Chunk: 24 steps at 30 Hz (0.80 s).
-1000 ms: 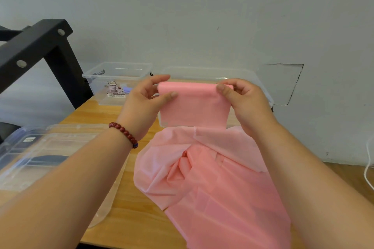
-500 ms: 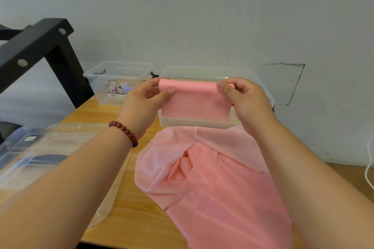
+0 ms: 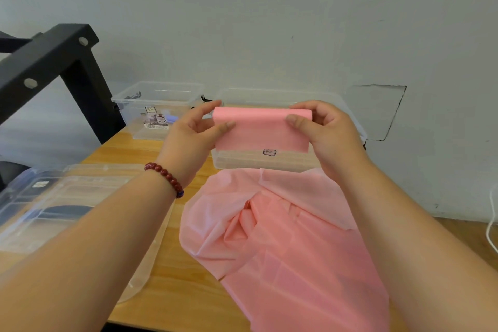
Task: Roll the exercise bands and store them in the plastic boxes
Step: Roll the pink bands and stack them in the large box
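Observation:
I hold a pink exercise band [image 3: 261, 129] up in front of me, its top edge rolled into a narrow tube. My left hand [image 3: 194, 137] pinches the left end of the roll and my right hand [image 3: 326, 129] pinches the right end. A short flap hangs below the roll. More pink band [image 3: 283, 237] lies crumpled on the wooden table [image 3: 167, 291] beneath my arms. A clear plastic box [image 3: 269, 163] stands just behind the held band, and a smaller clear box [image 3: 159, 108] sits further left by the wall.
Clear plastic lids [image 3: 62, 205] lie on the table at the left. A black metal frame [image 3: 54, 62] rises at the far left. A white cable [image 3: 491, 224] hangs at the right edge. The grey wall stands close behind the boxes.
The hanging flap under the roll has grown shorter as the band rolled up. Both hands stay at the ends of the roll, raised slightly.

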Each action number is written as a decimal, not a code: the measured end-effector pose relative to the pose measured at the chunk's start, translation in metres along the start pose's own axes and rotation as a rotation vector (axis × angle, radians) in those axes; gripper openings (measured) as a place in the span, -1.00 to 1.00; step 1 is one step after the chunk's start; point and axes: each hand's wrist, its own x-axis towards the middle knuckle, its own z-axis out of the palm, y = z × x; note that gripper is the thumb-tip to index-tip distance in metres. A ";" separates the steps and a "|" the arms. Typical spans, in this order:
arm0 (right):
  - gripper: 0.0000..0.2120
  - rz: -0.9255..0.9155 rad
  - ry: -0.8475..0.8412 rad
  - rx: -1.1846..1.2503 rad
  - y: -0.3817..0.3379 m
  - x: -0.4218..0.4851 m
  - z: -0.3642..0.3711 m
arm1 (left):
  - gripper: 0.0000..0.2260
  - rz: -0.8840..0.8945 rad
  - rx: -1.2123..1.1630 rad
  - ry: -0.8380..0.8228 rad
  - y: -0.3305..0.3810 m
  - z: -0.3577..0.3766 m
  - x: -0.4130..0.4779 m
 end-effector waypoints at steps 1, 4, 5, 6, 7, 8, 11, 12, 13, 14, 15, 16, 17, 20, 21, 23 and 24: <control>-0.89 0.002 0.004 0.004 0.000 0.000 0.000 | -0.64 0.009 -0.006 -0.014 0.001 0.001 -0.001; -0.94 -0.009 0.010 -0.016 0.000 -0.001 0.002 | -0.72 0.028 -0.003 -0.001 0.001 0.001 0.000; -0.94 -0.016 0.012 -0.030 0.000 0.000 0.002 | -0.76 0.026 -0.007 0.006 0.001 0.001 0.001; -0.94 -0.021 0.011 -0.046 0.001 0.000 0.001 | -0.80 0.021 -0.010 0.012 0.001 0.001 0.001; -0.94 -0.025 0.003 -0.060 0.001 0.000 0.001 | -0.83 0.015 -0.004 0.018 0.001 0.001 0.001; -0.92 -0.022 -0.012 -0.071 0.001 0.000 0.000 | -0.85 0.011 0.005 0.024 0.000 0.001 0.001; -0.78 -0.026 -0.071 -0.095 0.002 0.000 0.000 | -0.91 -0.006 0.003 0.025 0.001 0.003 0.000; -0.80 -0.025 -0.066 -0.088 0.002 0.000 0.001 | -0.90 -0.015 -0.006 0.016 0.001 0.003 0.000; -0.83 -0.022 -0.047 -0.082 0.002 0.000 0.002 | -0.89 -0.024 -0.018 0.005 0.000 0.003 0.000; -0.85 -0.021 -0.026 -0.077 0.001 0.001 0.002 | -0.85 -0.031 -0.035 -0.009 0.000 0.003 0.001; -0.86 -0.024 -0.008 -0.077 0.001 0.001 0.003 | -0.79 -0.032 -0.055 -0.026 0.000 0.002 0.000; -0.86 -0.027 0.004 -0.075 0.002 0.001 0.004 | -0.73 -0.022 -0.062 -0.043 0.000 0.001 0.001; -0.86 -0.028 0.011 -0.070 0.002 0.002 0.004 | -0.70 -0.006 -0.048 -0.055 -0.001 0.000 0.001; -0.87 -0.029 0.018 -0.074 0.003 0.002 0.007 | -0.79 0.014 -0.017 -0.048 0.000 -0.001 0.001; -0.89 -0.022 0.009 -0.073 0.003 0.003 0.007 | -0.82 0.004 -0.034 -0.028 0.000 0.000 0.001; -0.92 0.034 -0.051 -0.008 0.001 0.002 0.008 | -0.83 -0.026 -0.061 0.006 0.001 0.001 0.003; -0.93 0.062 -0.088 0.029 0.000 0.001 0.008 | -0.82 -0.036 -0.060 0.017 0.001 0.001 0.003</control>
